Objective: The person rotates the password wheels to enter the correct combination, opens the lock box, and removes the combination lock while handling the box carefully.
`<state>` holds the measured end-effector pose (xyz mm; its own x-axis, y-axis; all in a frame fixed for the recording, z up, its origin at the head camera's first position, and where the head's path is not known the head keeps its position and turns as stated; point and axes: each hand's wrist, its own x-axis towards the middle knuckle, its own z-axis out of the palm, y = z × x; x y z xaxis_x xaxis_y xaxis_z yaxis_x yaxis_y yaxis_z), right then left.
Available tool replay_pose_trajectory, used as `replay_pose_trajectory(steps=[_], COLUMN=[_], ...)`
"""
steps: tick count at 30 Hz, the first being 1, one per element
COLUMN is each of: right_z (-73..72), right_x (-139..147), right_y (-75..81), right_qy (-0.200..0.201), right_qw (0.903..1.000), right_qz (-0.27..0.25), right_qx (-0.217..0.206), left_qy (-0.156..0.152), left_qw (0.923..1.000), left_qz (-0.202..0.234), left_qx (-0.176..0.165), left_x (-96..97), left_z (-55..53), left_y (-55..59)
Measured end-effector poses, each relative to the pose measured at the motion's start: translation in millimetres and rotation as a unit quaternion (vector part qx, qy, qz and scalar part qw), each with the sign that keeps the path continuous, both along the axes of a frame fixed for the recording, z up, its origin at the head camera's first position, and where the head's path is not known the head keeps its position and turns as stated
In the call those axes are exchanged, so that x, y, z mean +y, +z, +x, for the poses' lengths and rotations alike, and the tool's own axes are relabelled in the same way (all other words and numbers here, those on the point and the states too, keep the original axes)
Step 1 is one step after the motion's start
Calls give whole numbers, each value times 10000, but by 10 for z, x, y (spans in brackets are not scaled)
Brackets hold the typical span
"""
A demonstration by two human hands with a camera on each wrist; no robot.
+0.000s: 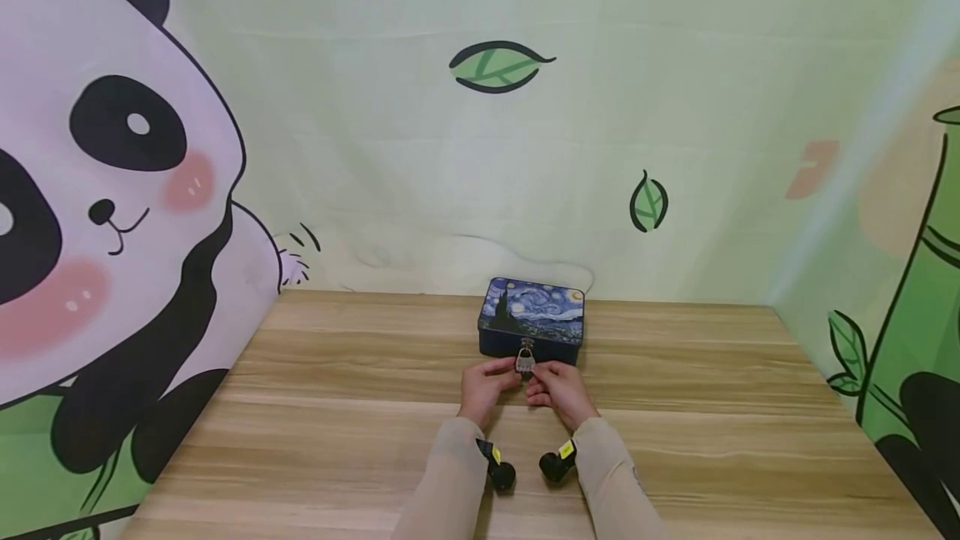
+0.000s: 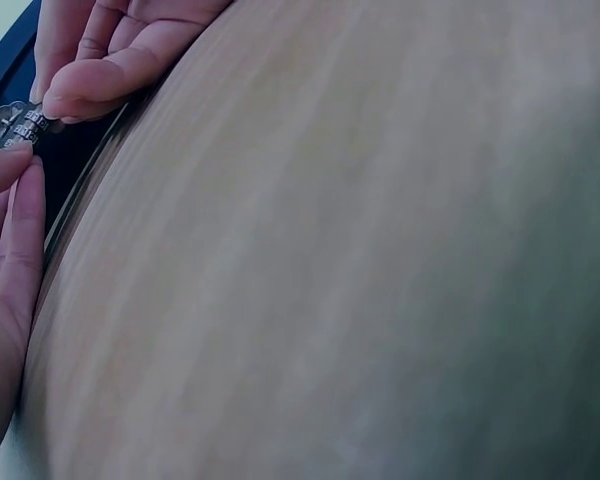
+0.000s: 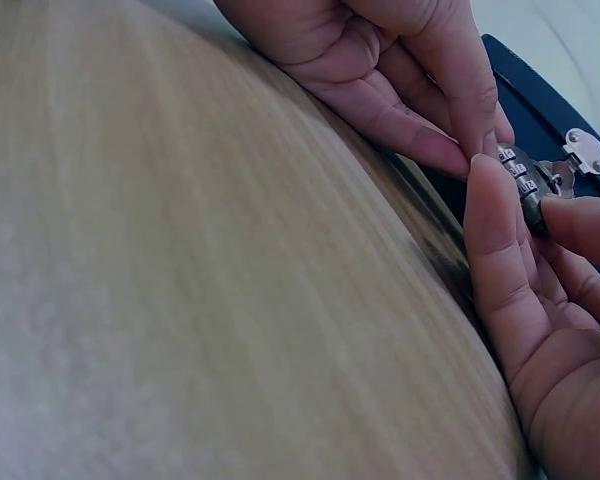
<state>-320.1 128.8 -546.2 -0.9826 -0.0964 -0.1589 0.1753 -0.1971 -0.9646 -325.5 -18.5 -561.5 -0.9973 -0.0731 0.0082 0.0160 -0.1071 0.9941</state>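
A small combination padlock [image 1: 525, 361] hangs at the front latch of a dark blue box [image 1: 491, 343] with a painted starry-night lid. My left hand [image 1: 483, 390] pinches the lock's left side with thumb and fingers. From the other side my right hand [image 1: 564, 394] holds it between thumb and fingertips. Number dials show on the padlock [image 3: 520, 175] in the right wrist view, between the two hands. Beyond it the silver latch [image 3: 584, 152] is fixed to the box front. Fingers hide part of the lock body.
The box stands on a wood-grain table [image 1: 337, 407], near its back edge. Behind it hangs a pale green backdrop [image 1: 360, 148] with a printed panda and leaves. A thin cord [image 1: 517, 252] shows at the backdrop behind the box. Both wrists carry small black cameras.
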Motion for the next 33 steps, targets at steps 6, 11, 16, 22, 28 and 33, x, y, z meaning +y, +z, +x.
replay_pose_trajectory(steps=[6, 11, 16, 22, 28, 33], right_z=[-8, -9, -4, -3, -1, -4], right_x=[-1, 0, -1, -5, 2, 5], right_y=[-12, -12, -3, -2, -2, -4], right_qy=[-15, 3, 4, 13, 22, 41], right_qw=[10000, 10000, 10000, 10000, 10000, 10000], right_qz=[-3, -10, -24, -46, -6, -10], right_qx=[7, 18, 19, 32, -4, 30], left_qy=[-44, -71, -130, -166, -76, -70], left_qw=[10000, 9999, 9998, 9998, 9999, 9998], left_qz=[51, 111, 137, 114, 128, 149], left_qx=[-44, -59, 2, 41, -54, -108], left_x=[-2, -3, -11, -16, 0, -1], left_z=[-13, 4, 65, 138, 21, -21], left_y=[-19, 0, 87, 208, 33, -9])
